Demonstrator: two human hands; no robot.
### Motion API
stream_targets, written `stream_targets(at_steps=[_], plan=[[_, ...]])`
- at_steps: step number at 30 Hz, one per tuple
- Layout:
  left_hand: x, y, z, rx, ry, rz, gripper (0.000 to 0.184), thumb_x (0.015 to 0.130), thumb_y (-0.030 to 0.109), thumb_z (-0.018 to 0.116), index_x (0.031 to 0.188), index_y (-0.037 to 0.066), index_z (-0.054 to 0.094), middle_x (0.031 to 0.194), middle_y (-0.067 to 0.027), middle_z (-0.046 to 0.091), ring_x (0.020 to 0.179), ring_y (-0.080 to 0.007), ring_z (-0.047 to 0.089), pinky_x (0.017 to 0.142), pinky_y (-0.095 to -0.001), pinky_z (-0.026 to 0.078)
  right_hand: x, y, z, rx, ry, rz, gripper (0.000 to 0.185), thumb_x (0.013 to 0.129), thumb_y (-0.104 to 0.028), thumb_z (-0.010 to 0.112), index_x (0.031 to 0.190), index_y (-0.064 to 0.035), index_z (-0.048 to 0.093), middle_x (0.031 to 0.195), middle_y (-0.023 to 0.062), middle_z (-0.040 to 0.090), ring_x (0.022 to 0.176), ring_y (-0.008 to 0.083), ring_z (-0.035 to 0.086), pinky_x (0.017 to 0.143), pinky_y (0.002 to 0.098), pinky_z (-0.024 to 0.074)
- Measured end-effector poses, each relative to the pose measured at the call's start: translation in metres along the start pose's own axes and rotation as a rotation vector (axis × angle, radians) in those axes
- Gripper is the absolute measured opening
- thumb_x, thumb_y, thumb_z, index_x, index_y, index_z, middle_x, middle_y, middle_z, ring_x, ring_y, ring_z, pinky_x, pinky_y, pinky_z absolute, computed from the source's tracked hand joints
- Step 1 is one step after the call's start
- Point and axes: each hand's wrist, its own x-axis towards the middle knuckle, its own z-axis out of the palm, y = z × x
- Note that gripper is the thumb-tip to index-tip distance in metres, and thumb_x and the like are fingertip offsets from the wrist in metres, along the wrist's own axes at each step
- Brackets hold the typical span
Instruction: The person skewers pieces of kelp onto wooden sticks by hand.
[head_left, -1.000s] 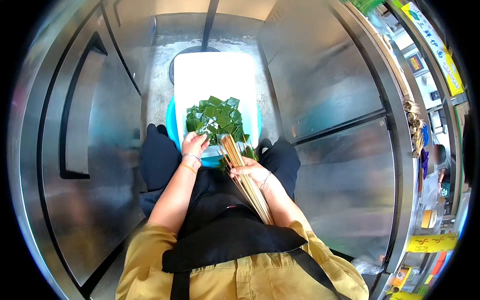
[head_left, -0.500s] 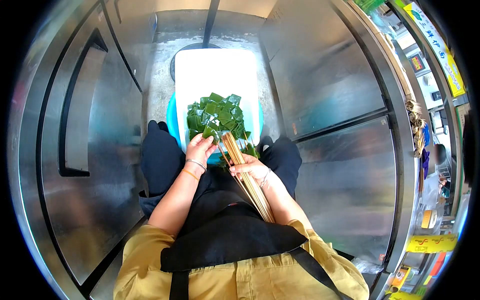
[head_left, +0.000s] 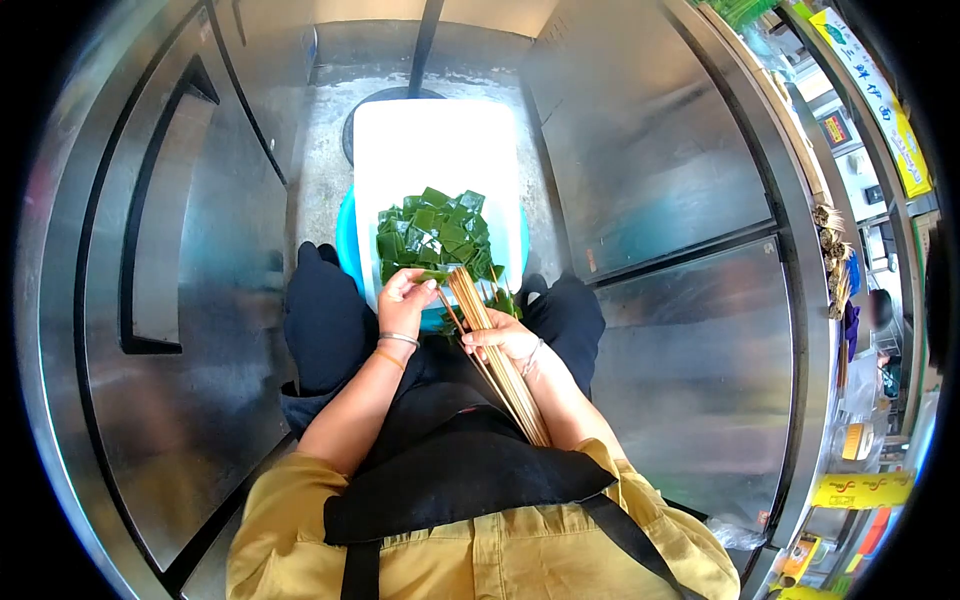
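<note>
My left hand point(head_left: 405, 296) pinches a dark green kelp piece point(head_left: 432, 275), which shows nearly edge-on beside the skewer tips. A bundle of thin bamboo skewers point(head_left: 497, 362) lies slanted in my right hand point(head_left: 506, 340), tips away from me and lower ends against my apron. One or two skewers stand apart on the bundle's left side, close to my left fingers. Just beyond my hands, glossy kelp squares point(head_left: 440, 228) are heaped on the near part of a white board or tray point(head_left: 437, 150). More green pieces show below, partly hidden behind the right hand and skewers.
Under the white board or tray, a turquoise basin point(head_left: 347, 238) sits between my knees. Steel cabinet doors point(head_left: 690, 370) rise close on the right, and another steel door with a handle point(head_left: 215, 250) on the left. Shelves with packages point(head_left: 860, 489) line the far right.
My left hand has turned slightly, so the kelp piece has tipped from facing me to nearly edge-on by the skewer tips. My right hand and the bundle have barely moved.
</note>
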Motion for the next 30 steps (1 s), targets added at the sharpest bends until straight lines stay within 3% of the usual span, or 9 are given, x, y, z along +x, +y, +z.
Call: stream_targets(at_steps=[2, 4, 7, 9, 12, 30], plan=[[-0.003, 0.002, 0.004, 0.151, -0.123, 0.202, 0.014, 0.080, 0.000, 0.058, 0.093, 0.002, 0.054, 0.094, -0.0075, 0.061, 0.082, -0.0118, 0.058, 0.074, -0.0251, 0.050, 0.000, 0.000, -0.001, 0.000, -0.008, 0.004, 0.039, 0.071, 0.000, 0.066, 0.106, -0.0055, 0.048, 0.067, 0.0050, 0.056, 0.048, 0.0104, 0.051, 0.042, 0.0190, 0.0410], [-0.006, 0.005, 0.008, 0.211, -0.133, 0.247, 0.012, 0.080, -0.002, 0.056, 0.092, -0.001, 0.055, 0.095, -0.0092, 0.062, 0.083, -0.0123, 0.059, 0.075, -0.0247, 0.049, -0.001, 0.000, -0.001, 0.000, -0.014, 0.008, 0.040, 0.071, 0.000, 0.066, 0.106, -0.0056, 0.048, 0.067, 0.0048, 0.056, 0.048, 0.0103, 0.051, 0.042, 0.0190, 0.0410], [-0.012, 0.009, 0.013, 0.409, -0.079, 0.386, 0.012, 0.076, -0.007, 0.056, 0.086, -0.002, 0.061, 0.084, -0.0065, 0.065, 0.075, -0.0096, 0.060, 0.069, -0.0222, 0.049, -0.002, -0.001, 0.000, -0.001, -0.020, -0.015, 0.040, 0.071, 0.000, 0.066, 0.106, -0.0055, 0.048, 0.066, 0.0050, 0.056, 0.048, 0.0103, 0.052, 0.042, 0.0190, 0.0411], [-0.012, 0.008, 0.011, 0.449, -0.083, 0.396, 0.013, 0.076, -0.007, 0.057, 0.086, -0.001, 0.061, 0.084, -0.0067, 0.065, 0.075, -0.0097, 0.061, 0.068, -0.0223, 0.049, -0.004, 0.000, -0.001, -0.015, -0.046, -0.034, 0.026, 0.072, -0.001, 0.065, 0.093, -0.0036, 0.050, 0.068, 0.0073, 0.058, 0.049, 0.0097, 0.052, 0.044, 0.0185, 0.0416], [-0.011, 0.006, 0.011, 0.496, -0.084, 0.408, 0.013, 0.075, -0.008, 0.056, 0.085, -0.001, 0.062, 0.084, -0.0068, 0.065, 0.074, -0.0097, 0.061, 0.067, -0.0225, 0.049, -0.003, 0.002, -0.003, -0.024, -0.019, -0.017, 0.039, 0.071, 0.001, 0.066, 0.105, -0.0052, 0.048, 0.065, 0.0062, 0.057, 0.046, 0.0104, 0.051, 0.042, 0.0193, 0.0409], [-0.016, -0.003, 0.016, 0.513, -0.008, 0.453, 0.013, 0.073, -0.010, 0.054, 0.081, -0.002, 0.060, 0.078, -0.0075, 0.065, 0.069, -0.0104, 0.061, 0.062, -0.0228, 0.049, -0.001, 0.007, -0.008, 0.020, -0.066, -0.019, 0.033, 0.069, 0.001, 0.067, 0.097, -0.0043, 0.049, 0.065, 0.0065, 0.057, 0.046, 0.0114, 0.052, 0.042, 0.0211, 0.0418]])
